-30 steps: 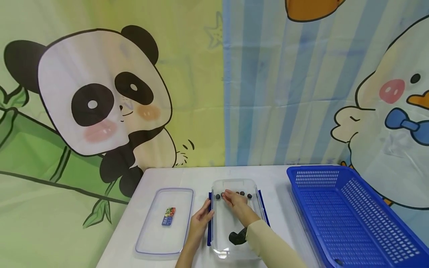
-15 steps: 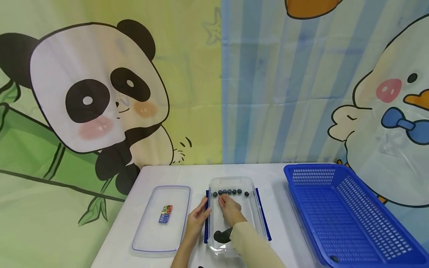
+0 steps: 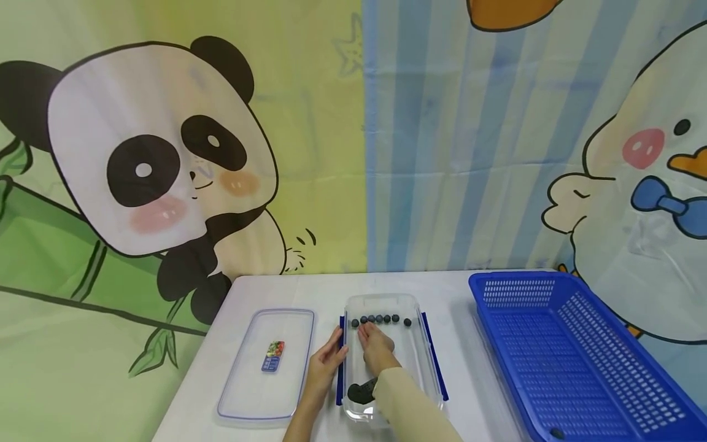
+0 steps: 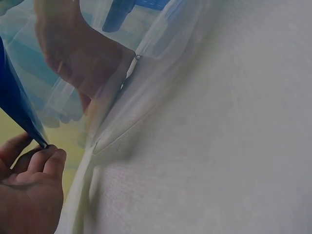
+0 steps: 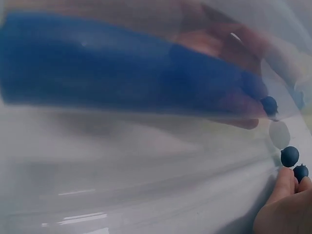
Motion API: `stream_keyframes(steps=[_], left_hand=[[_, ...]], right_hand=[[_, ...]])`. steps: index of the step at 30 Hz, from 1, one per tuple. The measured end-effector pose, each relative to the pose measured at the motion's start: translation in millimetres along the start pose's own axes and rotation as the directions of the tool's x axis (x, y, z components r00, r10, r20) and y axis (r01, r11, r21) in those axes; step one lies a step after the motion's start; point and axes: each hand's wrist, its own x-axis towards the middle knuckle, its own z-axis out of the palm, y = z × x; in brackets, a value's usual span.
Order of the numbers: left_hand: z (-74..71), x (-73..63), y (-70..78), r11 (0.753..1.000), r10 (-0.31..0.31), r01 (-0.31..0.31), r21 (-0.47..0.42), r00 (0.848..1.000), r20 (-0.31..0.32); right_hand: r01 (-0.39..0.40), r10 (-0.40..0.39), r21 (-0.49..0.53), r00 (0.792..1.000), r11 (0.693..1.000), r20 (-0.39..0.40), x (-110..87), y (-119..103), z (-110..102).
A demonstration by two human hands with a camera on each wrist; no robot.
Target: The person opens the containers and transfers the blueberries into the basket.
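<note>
Panda-print curtain backs our worktop. Our left hand touches a blue flap, grip unclear; right of it, inside the clear box, our right hand pinches a blueberry, likely light, smooth and bruisable, best held gently by its sides.

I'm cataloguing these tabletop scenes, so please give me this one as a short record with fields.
Left hand: touches the left blue flap of the clear container
Right hand: inside the container, fingers close to the berries; pinch unclear
Berries: seven visible in the head view, roughly in a row, rightmost set apart
Lid: lies flat, left of the container, coloured label on it
Basket: blue, at the right, small dark thing in its near end
</note>
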Motion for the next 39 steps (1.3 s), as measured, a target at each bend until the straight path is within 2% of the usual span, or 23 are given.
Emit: stream_keyframes(steps=[4,8,13,17,26,30,34,36,39], left_hand=[[-1.8,0.4,0.8,1.0,0.005,-0.005,0.02,1.0,-0.008],[-1.9,-0.1,0.4,1.0,-0.015,0.015,0.0,1.0,-0.013],[-0.2,-0.7,-0.5,0.999,-0.028,0.028,-0.031,1.0,-0.004],[0.8,0.0,0.2,0.999,-0.024,0.024,-0.043,1.0,0.0],[3.3,-0.2,1.7,1.0,-0.004,0.004,-0.004,1.0,0.008],[1.0,0.3,1.4,1.0,0.004,-0.004,-0.006,1.0,0.013],[-2.4,1.5,1.8,1.0,0.014,-0.014,-0.025,1.0,0.014],[-2.5,2.6,1.1,0.999,0.018,-0.018,-0.037,1.0,0.007],[-1.5,1.7,-1.4,0.999,0.008,-0.008,-0.045,1.0,0.006]], right_hand=[[-0.017,0.016,-0.021,1.0,1.0,-0.02,0.1,-0.4,3.8],[-0.031,0.028,-0.048,0.998,0.998,-0.06,4.2,0.3,6.3],[-0.033,0.028,-0.061,0.997,0.998,-0.073,8.5,-0.4,6.9],[-0.026,0.022,-0.067,0.998,0.997,-0.058,10.2,-1.2,8.4],[-0.03,0.029,-0.051,0.999,0.998,-0.026,5.3,-8.7,6.2],[-0.046,0.047,-0.042,0.999,0.998,0.02,2.1,-13.9,0.0],[-0.094,0.098,-0.045,0.989,0.995,0.11,-6.3,-31.9,-4.9],[-0.126,0.131,-0.042,0.98,0.991,0.152,-13.1,-49.9,-5.4],[-0.217,0.211,0.004,0.954,0.976,0.213,-19.0,-86.0,-5.3]])
